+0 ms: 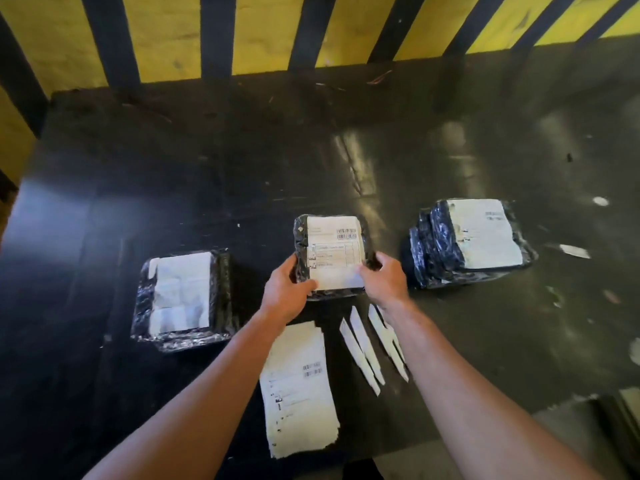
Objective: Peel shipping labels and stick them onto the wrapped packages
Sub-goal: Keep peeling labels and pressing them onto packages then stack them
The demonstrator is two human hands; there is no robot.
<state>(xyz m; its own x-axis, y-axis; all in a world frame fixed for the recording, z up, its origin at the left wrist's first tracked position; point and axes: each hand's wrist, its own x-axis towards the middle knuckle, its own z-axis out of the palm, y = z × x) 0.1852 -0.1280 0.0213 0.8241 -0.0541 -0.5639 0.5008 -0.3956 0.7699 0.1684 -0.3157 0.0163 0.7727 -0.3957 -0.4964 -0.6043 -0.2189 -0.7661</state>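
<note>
Your left hand (285, 289) fingers and right hand (382, 277) fingers pinch the near corners of the labelled package (330, 254) mid-desk (242, 174), likely to press its label flat; spare labels (299, 386) lie nearer you

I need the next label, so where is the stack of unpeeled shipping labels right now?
In the head view, the stack of shipping labels lies on the black table nearest the person, between both forearms, left of the peeled backing strips.
</note>
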